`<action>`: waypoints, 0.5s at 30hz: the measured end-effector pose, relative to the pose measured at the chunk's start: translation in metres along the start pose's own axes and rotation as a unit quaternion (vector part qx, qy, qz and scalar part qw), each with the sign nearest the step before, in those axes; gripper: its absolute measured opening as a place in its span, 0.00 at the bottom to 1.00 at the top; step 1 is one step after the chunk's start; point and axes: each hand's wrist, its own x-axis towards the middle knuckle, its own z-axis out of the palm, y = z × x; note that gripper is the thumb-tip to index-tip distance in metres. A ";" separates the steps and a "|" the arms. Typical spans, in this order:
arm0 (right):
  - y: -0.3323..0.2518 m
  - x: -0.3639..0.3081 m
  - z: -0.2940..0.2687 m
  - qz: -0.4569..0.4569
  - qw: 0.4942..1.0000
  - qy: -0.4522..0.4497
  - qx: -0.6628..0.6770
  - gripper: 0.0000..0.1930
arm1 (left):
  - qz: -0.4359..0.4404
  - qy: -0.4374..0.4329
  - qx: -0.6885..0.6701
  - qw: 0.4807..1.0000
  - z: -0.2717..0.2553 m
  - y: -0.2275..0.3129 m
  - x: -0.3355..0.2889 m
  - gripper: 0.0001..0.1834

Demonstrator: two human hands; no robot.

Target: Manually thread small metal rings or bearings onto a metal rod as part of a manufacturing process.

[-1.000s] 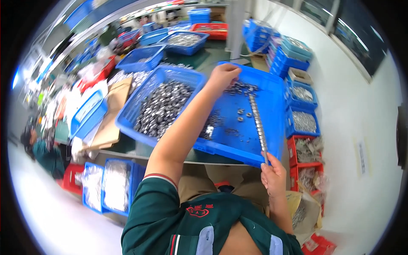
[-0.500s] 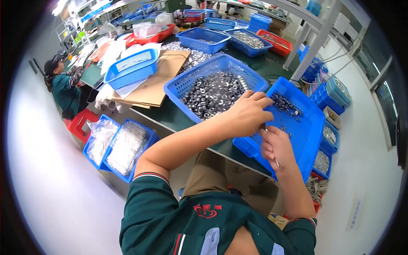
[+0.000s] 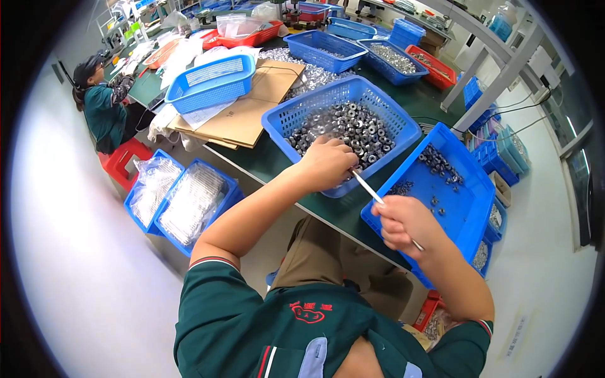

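Note:
My right hand (image 3: 406,222) is closed around a thin metal rod (image 3: 368,187), whose far end slants up and left. The rod's tip meets the fingers of my left hand (image 3: 326,165), which are bent together at the near edge of a blue perforated basket (image 3: 275,130). Whatever those fingers hold is hidden. Many small dark and silvery ring-shaped metal parts (image 3: 362,131) fill the basket. Just right of it, a blue tray (image 3: 463,211) holds a cluster of small dark metal parts (image 3: 440,165) and a few loose ones.
Flat cardboard (image 3: 252,120) and a light-blue basket (image 3: 211,85) lie left of the parts basket. More blue baskets (image 3: 324,50) and a red tray (image 3: 435,66) stand behind. A grey metal post (image 3: 488,94) rises at the right. A co-worker (image 3: 104,104) sits far left.
My left hand has moved left and down, from above the tray to the basket's near edge. More of the rod shows. A row of shiny rings beyond my left hand is no longer visible.

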 end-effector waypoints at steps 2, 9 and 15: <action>-0.002 -0.033 0.000 0.009 0.999 0.024 -0.020 0.08 | 0.000 -0.012 0.017 1.000 -0.001 0.000 0.000 0.06; 0.017 -0.140 -0.026 -0.088 0.984 0.150 -0.041 0.06 | -0.091 -0.106 -0.027 0.990 0.000 -0.020 -0.001 0.12; 0.093 -0.161 -0.062 -0.247 0.930 0.270 0.025 0.04 | -0.068 0.052 -0.121 0.989 -0.051 0.000 0.061 0.11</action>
